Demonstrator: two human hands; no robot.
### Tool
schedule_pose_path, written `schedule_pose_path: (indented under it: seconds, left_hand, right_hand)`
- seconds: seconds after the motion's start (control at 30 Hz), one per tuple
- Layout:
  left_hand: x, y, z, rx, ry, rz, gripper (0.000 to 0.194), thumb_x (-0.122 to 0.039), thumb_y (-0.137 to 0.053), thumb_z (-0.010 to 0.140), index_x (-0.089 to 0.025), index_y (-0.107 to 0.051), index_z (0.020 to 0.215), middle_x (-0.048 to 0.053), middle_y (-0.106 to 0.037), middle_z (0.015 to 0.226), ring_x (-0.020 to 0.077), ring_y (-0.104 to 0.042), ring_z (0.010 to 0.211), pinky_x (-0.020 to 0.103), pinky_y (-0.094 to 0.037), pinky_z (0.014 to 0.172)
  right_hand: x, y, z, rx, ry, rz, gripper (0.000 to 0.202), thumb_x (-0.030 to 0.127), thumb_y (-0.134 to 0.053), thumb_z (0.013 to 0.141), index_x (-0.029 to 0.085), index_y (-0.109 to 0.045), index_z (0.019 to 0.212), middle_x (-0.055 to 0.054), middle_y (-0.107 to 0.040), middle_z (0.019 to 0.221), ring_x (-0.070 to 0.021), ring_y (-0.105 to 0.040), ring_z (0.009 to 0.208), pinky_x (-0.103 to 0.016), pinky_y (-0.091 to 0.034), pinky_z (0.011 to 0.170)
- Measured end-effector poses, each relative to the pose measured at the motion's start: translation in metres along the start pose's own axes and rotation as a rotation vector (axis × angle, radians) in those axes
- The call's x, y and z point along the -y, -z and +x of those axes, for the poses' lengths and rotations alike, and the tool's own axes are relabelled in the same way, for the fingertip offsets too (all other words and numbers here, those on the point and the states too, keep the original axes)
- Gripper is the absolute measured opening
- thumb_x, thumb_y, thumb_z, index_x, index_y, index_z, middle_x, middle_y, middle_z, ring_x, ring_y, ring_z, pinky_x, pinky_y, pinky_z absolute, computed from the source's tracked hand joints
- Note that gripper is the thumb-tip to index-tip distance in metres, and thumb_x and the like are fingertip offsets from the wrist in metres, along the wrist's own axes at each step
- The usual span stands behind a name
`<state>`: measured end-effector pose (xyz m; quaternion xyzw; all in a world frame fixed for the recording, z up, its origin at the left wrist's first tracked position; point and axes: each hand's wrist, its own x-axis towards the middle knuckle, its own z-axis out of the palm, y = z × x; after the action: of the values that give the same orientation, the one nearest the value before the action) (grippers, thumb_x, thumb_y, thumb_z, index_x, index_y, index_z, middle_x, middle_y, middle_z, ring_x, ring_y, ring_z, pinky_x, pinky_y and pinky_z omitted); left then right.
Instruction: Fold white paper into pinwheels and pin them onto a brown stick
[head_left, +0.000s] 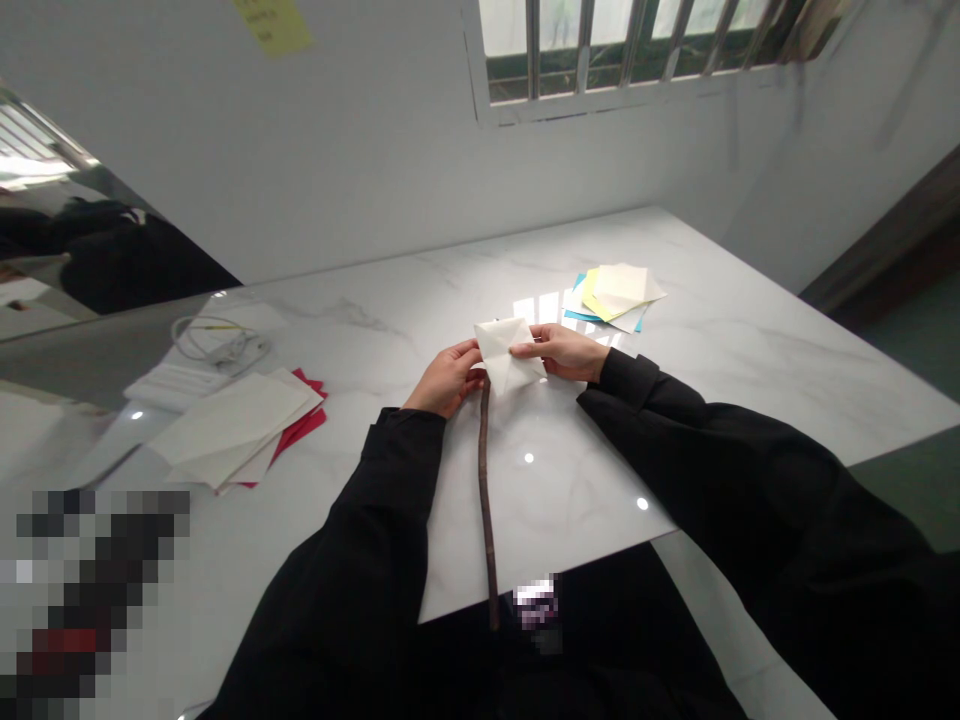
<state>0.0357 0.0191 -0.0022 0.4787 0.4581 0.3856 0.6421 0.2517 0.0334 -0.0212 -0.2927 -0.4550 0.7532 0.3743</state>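
Observation:
Between my hands is a folded, cream-white piece of paper (504, 345) with creases meeting near its middle. My right hand (566, 350) pinches it from the right, thumb on the front face and fingers behind. My left hand (450, 378) is closed at the paper's left edge, fingers curled by the top of a thin dark brown stick (484, 470). That stick runs down from the paper toward me and past the table's front edge. Whether my left fingers grip the stick, the paper or both is partly hidden.
White and red paper sheets (240, 425) lie at the left, beside a coiled cable (221, 340). White, yellow and blue papers (619, 295) are stacked at the back right of the marble-look table (420, 290). A barred window (645, 45) is in the wall behind.

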Motion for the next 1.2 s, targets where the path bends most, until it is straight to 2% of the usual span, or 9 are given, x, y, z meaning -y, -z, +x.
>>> schedule_pose_path:
  seconds: [0.3,0.57,0.77,0.97,1.2]
  left_hand:
    - [-0.001,-0.001,0.0,0.009,0.033,0.0,0.036,-0.031,-0.084,0.074,-0.018,-0.078,0.107,0.005,-0.074,0.085,0.0096,-0.061,0.059,0.018,-0.044,0.052]
    - [-0.003,-0.002,-0.004,0.066,0.017,-0.05,0.045,-0.032,-0.088,0.069,-0.017,-0.077,0.109,0.006,-0.076,0.091,0.0113,-0.066,0.067,0.019,-0.05,0.061]
    - [-0.006,0.001,-0.009,0.107,-0.017,-0.153,0.051,-0.031,-0.09,0.069,-0.019,-0.072,0.116,0.003,-0.074,0.088,0.0112,-0.067,0.071,0.022,-0.054,0.073]
    - [-0.012,-0.002,-0.017,0.161,-0.042,-0.208,0.046,-0.032,-0.092,0.07,-0.019,-0.071,0.109,0.004,-0.075,0.095,0.0115,-0.067,0.076,0.023,-0.053,0.074]
    - [-0.014,-0.004,-0.021,0.23,-0.079,-0.247,0.044,-0.032,-0.093,0.07,-0.019,-0.073,0.106,0.003,-0.073,0.089,0.0118,-0.067,0.071,0.022,-0.053,0.066]
  right_hand:
    - [-0.004,0.002,0.002,0.01,0.021,0.006,0.036,0.023,-0.092,0.073,0.012,-0.076,0.104,-0.01,-0.08,0.099,-0.0177,-0.074,0.085,-0.025,-0.061,0.076]
    - [-0.005,0.001,0.002,0.011,0.039,0.013,0.04,0.027,-0.093,0.072,0.012,-0.076,0.106,-0.01,-0.08,0.102,-0.0183,-0.074,0.086,-0.025,-0.06,0.075]
    - [-0.004,-0.005,0.002,0.003,0.185,0.086,0.05,0.041,-0.095,0.069,0.015,-0.074,0.107,-0.009,-0.079,0.1,-0.02,-0.074,0.085,-0.028,-0.06,0.075]
    - [-0.003,-0.009,0.0,0.023,0.216,0.076,0.052,0.046,-0.098,0.062,0.015,-0.076,0.098,-0.009,-0.079,0.093,-0.0214,-0.074,0.084,-0.03,-0.059,0.075]
    - [0.0,-0.014,-0.002,0.033,0.226,0.04,0.043,0.044,-0.098,0.061,0.015,-0.077,0.085,-0.007,-0.076,0.084,-0.018,-0.071,0.077,-0.029,-0.057,0.075]
